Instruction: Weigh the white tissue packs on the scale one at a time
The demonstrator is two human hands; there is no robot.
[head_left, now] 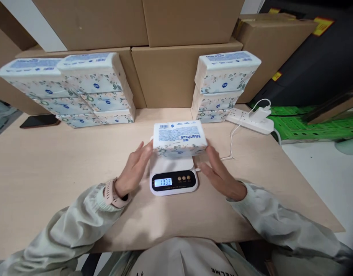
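Two bare hands, my left hand (133,165) and right hand (222,174), flank a white, soft, flower-printed tissue pack (179,138), fingers loosely extended at its ends; I cannot tell whether they squeeze it or merely steady it. The pack is over the back of a white plastic scale with a black panel (172,164), whose lit display (163,182) seems to read 103.3. Any finger pressure or lift could skew that number. Released off-centre, the pack might tip backward. My right hand could also snag the thin white cable (231,142) nearby and drag things askew.
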